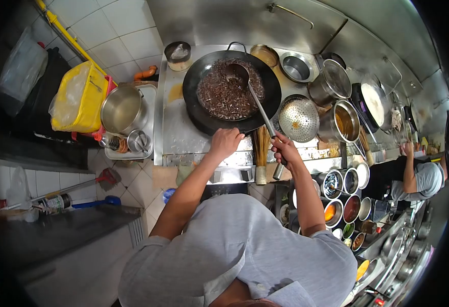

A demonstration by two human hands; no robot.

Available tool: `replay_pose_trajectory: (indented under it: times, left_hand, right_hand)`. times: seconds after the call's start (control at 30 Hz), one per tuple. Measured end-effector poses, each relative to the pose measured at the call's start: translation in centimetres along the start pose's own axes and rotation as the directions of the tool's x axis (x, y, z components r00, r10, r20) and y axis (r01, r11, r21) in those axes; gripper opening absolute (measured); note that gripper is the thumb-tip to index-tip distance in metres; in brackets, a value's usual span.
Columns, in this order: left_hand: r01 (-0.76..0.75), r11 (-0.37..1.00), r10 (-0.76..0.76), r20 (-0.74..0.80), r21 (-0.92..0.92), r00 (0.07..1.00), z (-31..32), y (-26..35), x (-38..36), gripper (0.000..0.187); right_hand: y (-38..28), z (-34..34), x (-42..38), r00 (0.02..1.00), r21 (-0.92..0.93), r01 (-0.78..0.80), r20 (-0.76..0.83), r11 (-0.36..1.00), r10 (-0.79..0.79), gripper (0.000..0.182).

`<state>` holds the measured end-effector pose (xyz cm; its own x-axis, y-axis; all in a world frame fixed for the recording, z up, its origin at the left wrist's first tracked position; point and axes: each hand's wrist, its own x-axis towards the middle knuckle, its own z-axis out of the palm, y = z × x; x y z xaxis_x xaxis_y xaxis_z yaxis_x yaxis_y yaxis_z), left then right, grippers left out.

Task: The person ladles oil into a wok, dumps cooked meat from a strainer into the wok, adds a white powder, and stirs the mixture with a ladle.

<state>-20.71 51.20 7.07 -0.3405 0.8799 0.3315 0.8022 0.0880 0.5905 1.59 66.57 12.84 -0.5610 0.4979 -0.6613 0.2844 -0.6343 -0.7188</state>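
Note:
A large black wok (188, 97) sits on the steel stove, holding a dark brown, crumbly food (219, 97). My left hand (226, 143) is closed on the wok's near edge; its fingertips curl over the rim, and whatever lies under the palm is hidden. In my right hand (286, 150) is the long handle of a metal ladle (257, 100), which slants up and left across the wok. The ladle's bowl rests in the food. Just right of the wok lies a perforated strainer (298, 118), and below it stands a bamboo brush (261, 153).
Steel pots (343, 120) and a metal bowl (295, 66) crowd the stove to the right. Seasoning containers (333, 184) stand at lower right. Another person (414, 179) works farther right. On the left are a yellow bucket (76, 102) and a deep pot (123, 110) on a tray.

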Motion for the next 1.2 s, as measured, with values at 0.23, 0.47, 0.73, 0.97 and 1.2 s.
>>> replay_pose_trajectory:
  times: [0.23, 0.47, 0.73, 0.97, 1.2]
  left_hand:
    - [0.000, 1.000, -0.001, -0.022, -0.005, 1.000, 0.1, 0.0, 0.2, 0.029]
    - [0.009, 1.000, -0.010, 0.036, 0.012, 0.999, 0.3, -0.4, 0.1, 0.030]
    - [0.004, 1.000, -0.004, 0.026, 0.000, 1.000, 0.2, -0.1, 0.3, 0.030]
    - [-0.006, 1.000, 0.006, 0.043, 0.001, 0.999, 0.1, -0.3, 0.4, 0.031]
    - [-0.032, 0.999, 0.031, 0.021, 0.007, 0.999, 0.6, -0.5, 0.3, 0.029]
  right_hand:
    - [-0.5, 2.2, -0.5, 0.917, -0.426, 0.333, -0.064, 0.841, -0.395, 0.067]
    - [2.2, 2.4, -0.7, 0.929, -0.487, 0.245, -0.131, 0.838, -0.348, 0.067]
    - [3.9, 1.0, -7.1, 0.918, -0.670, 0.329, 0.062, 0.665, -0.391, 0.065]
    - [-0.2, 1.5, -10.9, 0.997, -0.356, 0.075, 0.061, 0.932, -0.056, 0.068]
    - [0.8, -1.8, -3.1, 0.967, 0.216, -0.208, 0.194, 0.954, 0.167, 0.018]
